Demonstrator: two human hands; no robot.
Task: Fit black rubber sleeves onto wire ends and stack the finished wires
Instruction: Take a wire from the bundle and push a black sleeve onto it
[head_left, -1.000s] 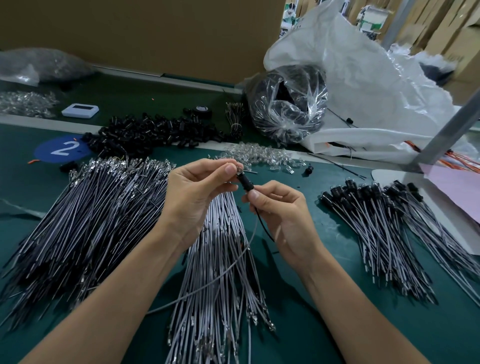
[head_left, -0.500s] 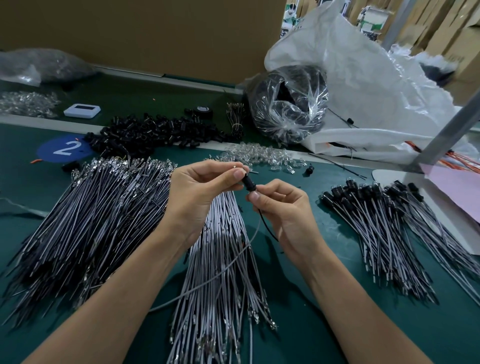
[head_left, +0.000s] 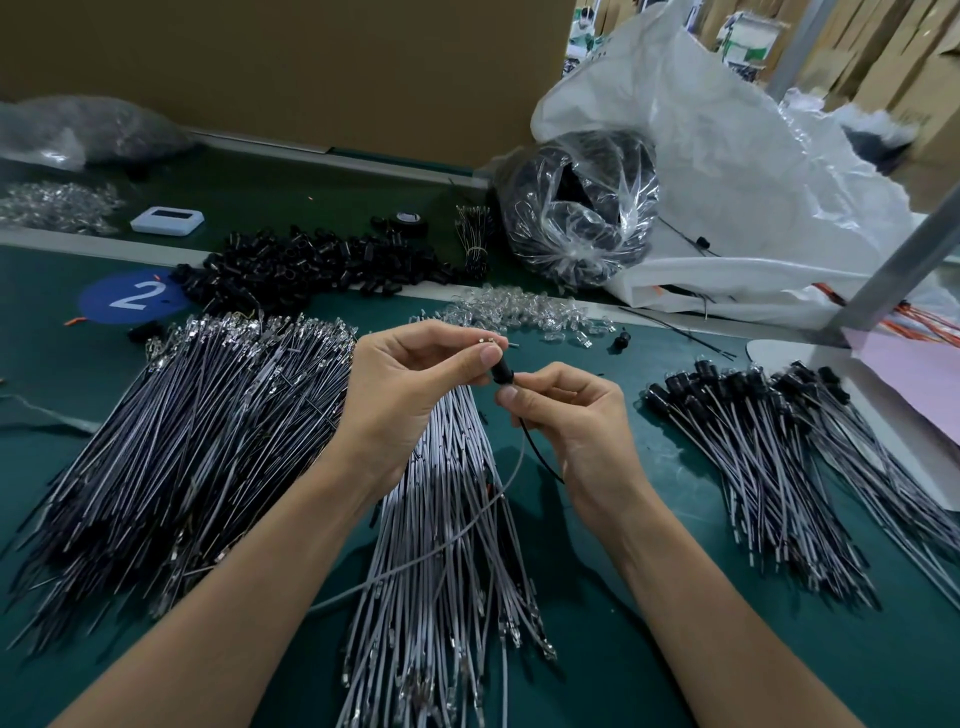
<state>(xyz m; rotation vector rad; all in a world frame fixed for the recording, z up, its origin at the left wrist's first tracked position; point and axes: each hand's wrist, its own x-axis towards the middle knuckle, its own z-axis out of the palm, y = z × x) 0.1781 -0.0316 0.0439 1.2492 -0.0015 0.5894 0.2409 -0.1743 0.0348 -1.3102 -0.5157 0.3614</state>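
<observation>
My left hand (head_left: 410, 384) and my right hand (head_left: 576, 421) meet above the middle wire bundle (head_left: 447, 530). Between their fingertips sits a black rubber sleeve (head_left: 503, 370). The left thumb and fingers pinch its upper end, where metal terminals poke out. My right hand pinches the wires (head_left: 467, 525) just below the sleeve; a grey and a black strand trail down from it. A big pile of bare wires (head_left: 182, 441) lies at the left. Finished wires with black sleeves (head_left: 769, 447) are stacked at the right. Loose black sleeves (head_left: 311, 267) are heaped behind.
Clear plastic parts (head_left: 524, 312) lie just beyond my hands. A plastic bag of black parts (head_left: 576, 208) and a large white sack (head_left: 727, 171) fill the back right. A blue "2" sticker (head_left: 130, 297), a white device (head_left: 166, 220) and a metal post (head_left: 904, 260) stand around.
The hands have sunk slightly and drawn closer. The sleeve has slid further along the wires, and metal terminals now show at the left fingertips.
</observation>
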